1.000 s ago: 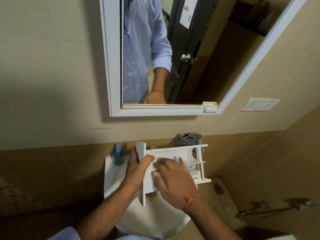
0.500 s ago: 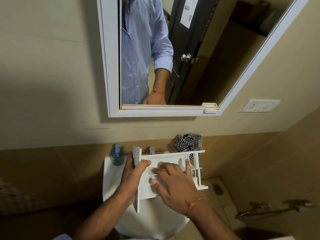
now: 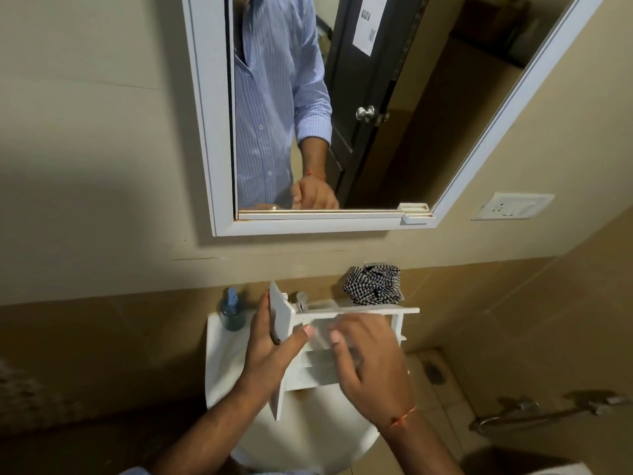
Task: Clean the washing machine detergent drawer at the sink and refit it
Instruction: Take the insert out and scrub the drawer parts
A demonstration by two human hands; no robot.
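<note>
The white detergent drawer [image 3: 317,370] is held level over the white sink [image 3: 318,440], its front panel to the left. My left hand [image 3: 270,347] grips that front panel, thumb across the drawer's top. My right hand [image 3: 370,358] lies spread over the drawer's compartments, fingers pressed on the plastic and blurred with motion; I cannot tell whether it holds anything. The tap [image 3: 301,299] shows just behind the drawer's far edge.
A blue soap dispenser [image 3: 232,311] stands on the sink's back left corner. A black-and-white checked cloth [image 3: 373,285] sits on the wall behind the drawer. A mirror [image 3: 342,108] hangs above, a wall socket [image 3: 512,206] to its right, and a metal pipe fitting [image 3: 534,411] low on the right.
My right hand has slid back and forth across the drawer's compartments. The drawer has shifted slightly toward the wall while my left hand keeps its grip.
</note>
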